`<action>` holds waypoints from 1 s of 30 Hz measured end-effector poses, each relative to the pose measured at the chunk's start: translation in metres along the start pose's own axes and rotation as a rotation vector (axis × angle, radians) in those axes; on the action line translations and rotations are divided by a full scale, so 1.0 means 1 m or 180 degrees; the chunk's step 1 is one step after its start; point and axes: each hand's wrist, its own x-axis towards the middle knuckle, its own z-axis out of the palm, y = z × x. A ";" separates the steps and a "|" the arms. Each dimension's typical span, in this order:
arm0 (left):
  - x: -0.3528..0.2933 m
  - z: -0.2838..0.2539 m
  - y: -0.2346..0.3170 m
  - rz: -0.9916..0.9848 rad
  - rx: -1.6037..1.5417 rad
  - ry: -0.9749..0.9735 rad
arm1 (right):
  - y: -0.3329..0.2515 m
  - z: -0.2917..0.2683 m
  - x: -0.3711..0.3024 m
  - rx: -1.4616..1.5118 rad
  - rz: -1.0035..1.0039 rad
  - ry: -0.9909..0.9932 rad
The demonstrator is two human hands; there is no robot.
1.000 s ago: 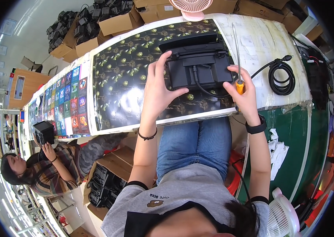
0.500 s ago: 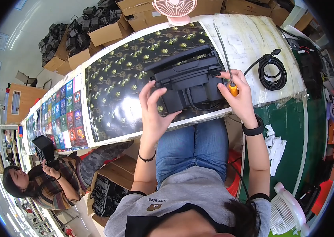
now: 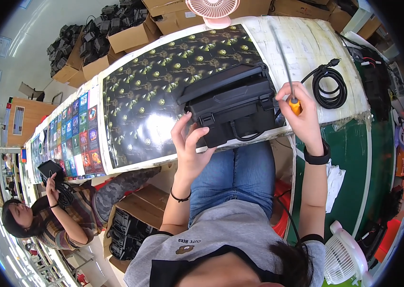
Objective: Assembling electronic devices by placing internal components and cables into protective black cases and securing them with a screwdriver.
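A black hard-shell case rests on the table edge in front of me, its lid part raised at the far side. Latches show on its near face, above a short black cable loop. My left hand is at its left end, fingers apart, with fingertips against the side by the left latch. To the right of the case, my right hand is closed around the yellow handle of a screwdriver. Its long metal shaft points away from me, and the fingertips are close to the case's right end.
A coiled black cable lies on the table's right part. A pink fan stands at the far edge. On the left, a co-worker holds a black device. An open carton of black devices sits by my left side.
The case has turned slightly and shifted a little toward me. My right hand has moved right with the screwdriver, off the right latch. My left thumb has come away from the near face.
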 end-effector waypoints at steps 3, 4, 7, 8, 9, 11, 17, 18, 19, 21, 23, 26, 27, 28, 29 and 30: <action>-0.004 -0.001 -0.001 0.0031 0.0145 -0.0031 | 0.002 -0.004 -0.001 -0.0267 -0.0162 0.0130; -0.005 -0.001 -0.001 0.0058 0.0308 -0.0079 | 0.002 -0.006 -0.003 -0.0433 -0.0083 -0.0158; -0.007 0.000 0.001 0.0039 0.0340 -0.0028 | 0.001 -0.006 -0.005 -0.0175 0.0041 -0.0475; -0.007 -0.001 0.001 0.0039 0.0342 -0.0032 | -0.001 -0.005 -0.003 0.0233 0.0085 -0.0504; -0.008 -0.002 0.001 0.0008 0.0352 -0.0046 | -0.007 -0.003 -0.001 0.0641 0.0130 -0.0532; -0.007 -0.003 0.002 -0.0022 0.0359 -0.0060 | -0.018 -0.006 -0.004 0.1079 0.1151 -0.0440; -0.004 -0.007 0.003 -0.0050 0.0376 -0.0112 | -0.004 0.004 0.001 0.0179 -0.0286 -0.0444; -0.005 -0.009 0.001 -0.0095 0.0334 -0.0159 | -0.001 0.009 0.001 0.0186 -0.0294 -0.0459; -0.005 -0.012 -0.001 -0.0142 0.0297 -0.0204 | 0.005 0.017 0.002 0.0486 0.0058 -0.0239; 0.006 -0.014 0.008 -0.0053 0.0669 -0.0187 | 0.011 0.024 0.005 0.0758 0.0430 -0.0023; 0.022 -0.017 0.018 0.0050 0.1073 -0.0178 | 0.013 0.031 0.014 0.0583 0.0442 0.0291; 0.050 -0.021 0.019 0.0313 0.1521 -0.0515 | 0.029 0.042 0.037 0.0576 0.0188 0.0434; 0.056 -0.022 0.013 0.0313 0.1573 -0.0495 | 0.030 0.046 0.045 0.0634 0.0207 0.0437; 0.061 -0.022 0.004 0.0312 0.1259 -0.0748 | 0.032 0.050 0.052 0.0804 0.0497 0.0374; 0.067 -0.018 -0.003 0.0310 0.0898 -0.1022 | 0.039 0.053 0.058 0.0811 0.0500 0.0378; 0.073 -0.014 -0.007 0.0227 0.0785 -0.0878 | 0.046 0.057 0.063 0.0879 0.0528 0.0377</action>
